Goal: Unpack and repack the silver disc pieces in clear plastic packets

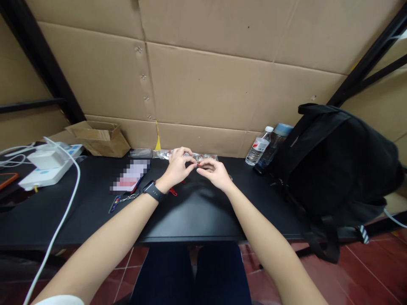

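My left hand [179,167], with a dark watch on its wrist, meets my right hand [216,171] above the middle of the black table. Thumb and forefinger of each are closed in a pinch around a tiny dark and red item [197,164], too small to name. Below my left hand, a red cord [173,192] lies on the tabletop, partly covered by the hand. Clear plastic packets [208,157] with shiny and red contents lie behind my fingers, against the cardboard wall.
Left of my forearm are a blurred-out card or booklet [132,176] and a keychain [124,201]. Farther left, a white power strip [51,169] trails a cable; an open paper bag [101,137] stands behind. On the right are a water bottle [259,146], a dark bottle [275,144] and a black backpack [337,169].
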A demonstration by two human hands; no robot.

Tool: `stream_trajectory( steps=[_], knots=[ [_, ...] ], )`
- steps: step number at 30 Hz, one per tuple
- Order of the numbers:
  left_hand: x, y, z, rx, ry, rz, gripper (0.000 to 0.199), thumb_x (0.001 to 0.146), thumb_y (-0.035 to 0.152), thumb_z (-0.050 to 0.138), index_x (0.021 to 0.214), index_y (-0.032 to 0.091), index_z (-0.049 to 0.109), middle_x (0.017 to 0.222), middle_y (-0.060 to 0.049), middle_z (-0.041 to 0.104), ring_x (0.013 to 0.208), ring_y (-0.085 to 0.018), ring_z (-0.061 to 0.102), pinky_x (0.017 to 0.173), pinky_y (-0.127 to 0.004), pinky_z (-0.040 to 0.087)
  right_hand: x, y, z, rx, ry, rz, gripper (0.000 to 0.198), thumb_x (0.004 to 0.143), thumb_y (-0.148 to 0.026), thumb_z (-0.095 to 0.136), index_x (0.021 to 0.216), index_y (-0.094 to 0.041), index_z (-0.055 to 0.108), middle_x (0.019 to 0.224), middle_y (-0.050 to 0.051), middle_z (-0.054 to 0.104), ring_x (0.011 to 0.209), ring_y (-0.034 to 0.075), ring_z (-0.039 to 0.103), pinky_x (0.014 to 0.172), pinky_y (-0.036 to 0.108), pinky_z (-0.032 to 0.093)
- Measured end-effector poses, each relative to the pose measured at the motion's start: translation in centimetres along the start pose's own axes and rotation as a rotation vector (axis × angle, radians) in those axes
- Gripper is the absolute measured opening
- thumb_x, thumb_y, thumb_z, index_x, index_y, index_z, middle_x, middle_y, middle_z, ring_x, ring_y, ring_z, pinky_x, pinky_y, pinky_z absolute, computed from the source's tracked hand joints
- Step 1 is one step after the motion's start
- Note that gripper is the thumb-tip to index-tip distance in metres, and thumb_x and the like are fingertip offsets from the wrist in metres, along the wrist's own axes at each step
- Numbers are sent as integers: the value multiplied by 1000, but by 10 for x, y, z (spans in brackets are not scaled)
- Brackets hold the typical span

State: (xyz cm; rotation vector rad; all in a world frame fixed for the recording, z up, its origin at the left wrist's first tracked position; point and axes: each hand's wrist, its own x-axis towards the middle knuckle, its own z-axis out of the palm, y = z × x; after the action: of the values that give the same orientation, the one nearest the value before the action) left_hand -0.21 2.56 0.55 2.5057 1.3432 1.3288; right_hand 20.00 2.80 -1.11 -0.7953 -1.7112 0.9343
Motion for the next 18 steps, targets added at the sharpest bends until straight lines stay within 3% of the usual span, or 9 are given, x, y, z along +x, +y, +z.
stream_trajectory(
  steps=[3, 7, 11, 14, 18],
  knots=[
    [-1, 3, 0, 6, -16, 12, 10, 91, 32, 70, 89, 27, 78, 120, -7, 61, 120, -30, 47, 107, -51, 35, 1, 0, -3, -160, 4, -31, 27, 87, -47, 70, 89, -20, 72, 107, 8, 72, 98, 22, 69, 85, 35, 58],
    [-1, 6, 0, -4, -34, 30, 13, 93, 34, 67, 91, 25, 76, 120, -7, 60, 118, -29, 49, 109, -50, 34, 2, -1, -8, -283, -19, -46, 23, 89, -42, 67, 84, -21, 72, 109, 8, 70, 100, 22, 67, 72, 30, 56],
    [1, 0, -2, -113, -59, -11, 25, 102, 38, 50, 112, 26, 70, 120, -7, 62, 116, -25, 54, 108, -45, 38, 1, 1, -11, -371, -59, -78, 15, 88, -32, 67, 81, -20, 72, 110, 8, 67, 98, 21, 66, 69, 29, 54],
    [0, -8, -2, -175, -216, 50, 29, 101, 44, 51, 118, 29, 68, 124, -6, 64, 120, -24, 54, 109, -42, 39, 1, 2, -12, -464, -99, -95, 10, 85, -26, 68, 78, -20, 72, 112, 8, 65, 100, 22, 64, 71, 30, 53],
    [-5, -16, 3, -119, -423, 115, 30, 90, 52, 66, 109, 30, 73, 125, -5, 66, 122, -28, 54, 109, -45, 38, 1, 1, -14, -418, -116, -42, 9, 86, -25, 68, 80, -20, 74, 115, 8, 64, 99, 21, 65, 73, 31, 54]
  ],
)
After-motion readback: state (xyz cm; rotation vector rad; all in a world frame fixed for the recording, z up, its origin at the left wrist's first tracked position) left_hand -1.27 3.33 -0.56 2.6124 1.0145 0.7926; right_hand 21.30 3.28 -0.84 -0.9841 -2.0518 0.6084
